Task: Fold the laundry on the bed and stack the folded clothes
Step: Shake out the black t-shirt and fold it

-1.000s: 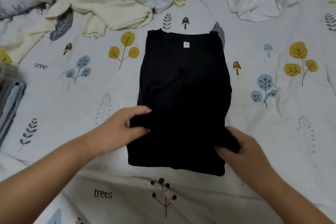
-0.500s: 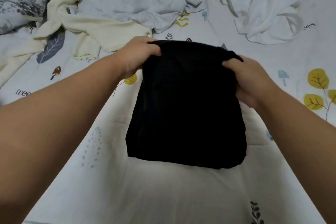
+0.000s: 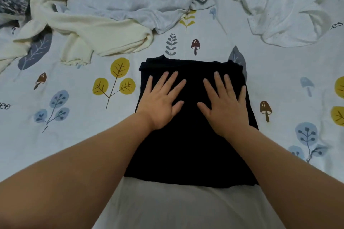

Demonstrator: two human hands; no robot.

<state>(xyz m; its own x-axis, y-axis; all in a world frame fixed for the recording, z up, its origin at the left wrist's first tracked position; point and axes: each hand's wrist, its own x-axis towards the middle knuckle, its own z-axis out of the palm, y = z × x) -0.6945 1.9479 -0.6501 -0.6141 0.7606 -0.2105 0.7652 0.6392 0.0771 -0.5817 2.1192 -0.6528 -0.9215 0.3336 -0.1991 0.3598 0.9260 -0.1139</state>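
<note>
A folded black garment (image 3: 189,154) lies flat on the bed (image 3: 93,135), on its leaf-and-mushroom printed sheet. The left hand (image 3: 162,102) and the right hand (image 3: 225,104) rest palm-down on its far half, side by side, fingers straight and spread, gripping nothing. Beyond it lie an unfolded cream garment (image 3: 96,33), a pale blue one (image 3: 134,3) and a white one (image 3: 286,9).

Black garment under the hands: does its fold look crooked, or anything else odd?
Nothing stands out. The black garment lies as a fairly even rectangle on the bed sheet, with the left hand and right hand flat on it. Unfolded clothes sit crumpled beyond it.
</note>
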